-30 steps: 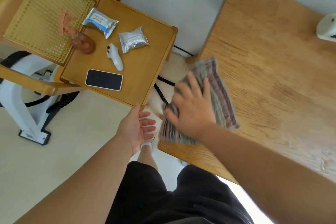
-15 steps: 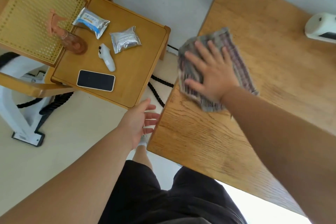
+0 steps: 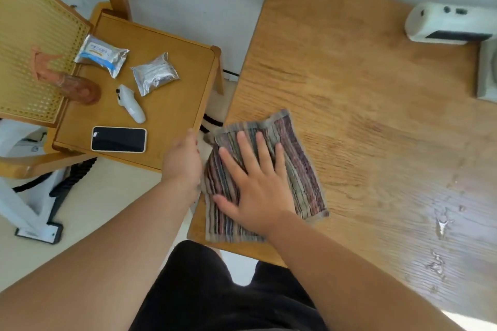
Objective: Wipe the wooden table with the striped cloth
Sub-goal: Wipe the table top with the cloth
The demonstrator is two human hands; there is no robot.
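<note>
The striped cloth (image 3: 298, 158) lies flat on the near left corner of the wooden table (image 3: 363, 94), its left edge at the table's edge. My right hand (image 3: 258, 185) presses down on it with the fingers spread and straight. Beside the table's left edge hovers my left hand (image 3: 183, 161), between the table and the chair seat, fingers loose and holding nothing. Wet streaks and droplets (image 3: 441, 226) show on the wood at the right.
A wooden chair (image 3: 172, 105) stands to the left, its seat holding a black phone (image 3: 119, 139), a white controller (image 3: 131, 104), two foil packets (image 3: 154, 74) and an amber spray bottle (image 3: 70, 83). A white device (image 3: 446, 23) sits at the table's far right.
My right hand has slid the cloth back toward me, from farther up the table's left edge to the near corner. The left hand has risen closer to the table's edge.
</note>
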